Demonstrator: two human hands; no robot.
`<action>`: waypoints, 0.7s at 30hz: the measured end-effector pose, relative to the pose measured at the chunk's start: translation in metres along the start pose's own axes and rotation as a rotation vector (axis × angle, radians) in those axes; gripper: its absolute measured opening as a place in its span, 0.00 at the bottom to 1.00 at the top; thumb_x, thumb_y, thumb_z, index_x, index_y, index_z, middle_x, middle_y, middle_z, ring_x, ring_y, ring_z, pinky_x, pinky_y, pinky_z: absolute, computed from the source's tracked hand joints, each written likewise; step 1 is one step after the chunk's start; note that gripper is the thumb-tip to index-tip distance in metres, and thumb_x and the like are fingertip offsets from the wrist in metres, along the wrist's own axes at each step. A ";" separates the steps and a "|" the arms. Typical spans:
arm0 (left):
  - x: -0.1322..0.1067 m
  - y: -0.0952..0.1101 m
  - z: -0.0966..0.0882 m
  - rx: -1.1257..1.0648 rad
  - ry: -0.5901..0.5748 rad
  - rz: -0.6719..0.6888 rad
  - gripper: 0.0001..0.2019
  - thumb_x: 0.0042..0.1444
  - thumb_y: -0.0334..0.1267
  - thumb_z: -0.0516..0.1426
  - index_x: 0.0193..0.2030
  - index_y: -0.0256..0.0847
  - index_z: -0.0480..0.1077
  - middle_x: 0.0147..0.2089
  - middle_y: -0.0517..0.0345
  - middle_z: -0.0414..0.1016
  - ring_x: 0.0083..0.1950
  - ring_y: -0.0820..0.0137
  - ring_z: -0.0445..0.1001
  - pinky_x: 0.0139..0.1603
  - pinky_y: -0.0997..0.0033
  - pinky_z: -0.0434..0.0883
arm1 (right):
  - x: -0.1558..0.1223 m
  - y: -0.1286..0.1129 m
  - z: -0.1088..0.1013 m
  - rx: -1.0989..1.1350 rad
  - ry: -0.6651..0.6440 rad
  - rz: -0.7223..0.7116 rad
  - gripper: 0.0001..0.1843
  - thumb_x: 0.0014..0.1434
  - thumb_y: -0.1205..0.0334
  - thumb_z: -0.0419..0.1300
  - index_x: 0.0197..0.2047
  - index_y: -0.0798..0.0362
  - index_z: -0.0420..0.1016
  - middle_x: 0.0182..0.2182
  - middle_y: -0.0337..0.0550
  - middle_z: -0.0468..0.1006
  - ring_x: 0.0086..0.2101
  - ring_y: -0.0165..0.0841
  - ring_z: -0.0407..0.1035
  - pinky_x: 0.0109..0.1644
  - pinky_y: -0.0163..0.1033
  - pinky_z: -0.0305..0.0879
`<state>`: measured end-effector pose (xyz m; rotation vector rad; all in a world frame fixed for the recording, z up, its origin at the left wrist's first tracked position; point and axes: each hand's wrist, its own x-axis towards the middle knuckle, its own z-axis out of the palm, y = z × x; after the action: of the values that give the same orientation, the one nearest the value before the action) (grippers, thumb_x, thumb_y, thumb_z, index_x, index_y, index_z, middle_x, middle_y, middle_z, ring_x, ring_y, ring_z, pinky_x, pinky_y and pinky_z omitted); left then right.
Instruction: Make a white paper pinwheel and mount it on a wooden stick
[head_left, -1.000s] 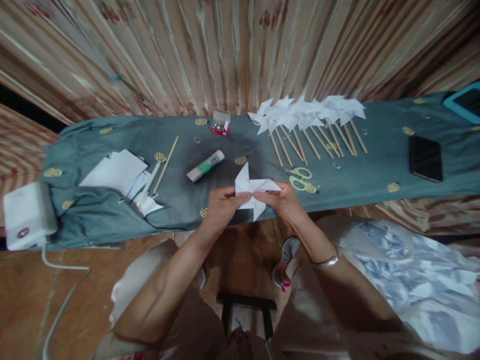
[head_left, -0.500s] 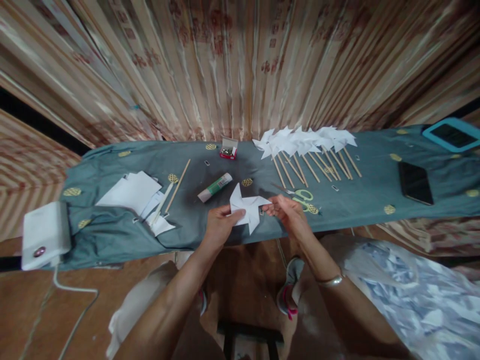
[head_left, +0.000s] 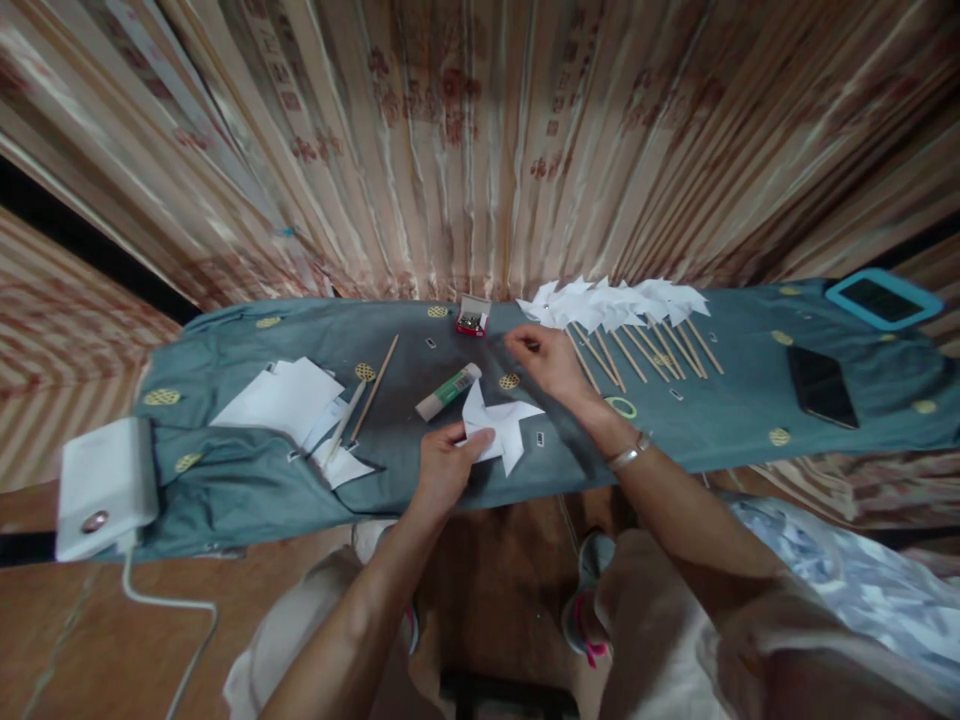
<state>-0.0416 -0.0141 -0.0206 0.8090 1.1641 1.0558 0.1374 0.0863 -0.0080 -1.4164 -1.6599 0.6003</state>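
Observation:
My left hand [head_left: 448, 462] pinches a white paper pinwheel [head_left: 505, 428] at its folded middle, thumb on top, above the front part of the table. My right hand [head_left: 551, 362] is raised off the paper and reaches over the table, its fingers loosely curled with a gap at the thumb and nothing visible between them. Ahead and to its left stands a small red box [head_left: 471, 318] with its lid up and shiny metal pins inside. A green and white glue stick [head_left: 448, 392] lies just beyond the pinwheel. My right forearm partly covers the scissors [head_left: 621, 407].
Finished pinwheels [head_left: 600, 303] on wooden sticks lie in a row at the back right. White paper sheets [head_left: 279, 400] and a loose stick [head_left: 375, 388] are at left. A white device [head_left: 107, 485] with a cable sits at the left end, a phone [head_left: 822, 386] at right.
My right hand has let go of the pinwheel's blade and moved forward and left towards the red box. My left hand still holds the pinwheel. The view has shifted slightly.

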 end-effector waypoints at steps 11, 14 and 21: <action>-0.001 0.008 -0.002 -0.018 0.024 -0.068 0.11 0.32 0.41 0.67 0.24 0.36 0.80 0.24 0.57 0.78 0.24 0.72 0.68 0.29 0.73 0.65 | 0.091 -0.008 0.044 -0.836 -0.288 -0.231 0.17 0.60 0.69 0.50 0.41 0.63 0.80 0.53 0.61 0.72 0.57 0.45 0.61 0.62 0.49 0.54; -0.001 0.007 -0.002 -0.030 0.016 -0.073 0.11 0.32 0.41 0.67 0.24 0.36 0.80 0.24 0.57 0.77 0.24 0.73 0.68 0.28 0.74 0.64 | 0.096 -0.013 0.049 -0.922 -0.324 -0.181 0.16 0.57 0.68 0.54 0.44 0.64 0.79 0.55 0.63 0.71 0.58 0.48 0.59 0.61 0.50 0.56; 0.001 0.002 -0.003 -0.039 -0.018 -0.063 0.13 0.34 0.42 0.67 0.26 0.34 0.80 0.23 0.57 0.76 0.24 0.73 0.67 0.28 0.74 0.63 | 0.102 -0.023 0.060 -1.000 -0.369 -0.099 0.21 0.54 0.71 0.56 0.51 0.69 0.75 0.49 0.69 0.75 0.55 0.52 0.66 0.56 0.52 0.62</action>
<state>-0.0445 -0.0130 -0.0197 0.7452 1.1434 1.0149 0.0751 0.1878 0.0090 -1.9480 -2.4868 -0.0960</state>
